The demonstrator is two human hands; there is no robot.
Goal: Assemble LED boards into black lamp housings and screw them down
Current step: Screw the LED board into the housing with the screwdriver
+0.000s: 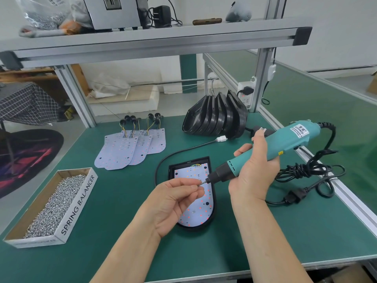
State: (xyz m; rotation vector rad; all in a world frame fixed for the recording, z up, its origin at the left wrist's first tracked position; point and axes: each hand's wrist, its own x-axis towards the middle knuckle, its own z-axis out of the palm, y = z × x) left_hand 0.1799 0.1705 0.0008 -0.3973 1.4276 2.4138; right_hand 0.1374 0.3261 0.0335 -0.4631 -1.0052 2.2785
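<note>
A black lamp housing (212, 218) lies on the green bench with a white LED board (196, 214) seated inside it. Above the board, my left hand (173, 203) pinches a small screw (200, 184) at the tip of the bit. My right hand (255, 170) grips a teal electric screwdriver (285, 142), tilted down to the left so its bit meets the screw. Spare LED boards (128, 150) with wired connectors lie fanned out at the back left. A stack of empty black housings (216, 117) leans at the back right.
A cardboard box (78, 209) marked SPRING BALANCER, full of silver screws, sits at the front left. The screwdriver's black cable (312, 172) is coiled at the right near the bench rail. An aluminium shelf frame (155, 43) spans overhead; a power strip (245, 92) hangs on the right post.
</note>
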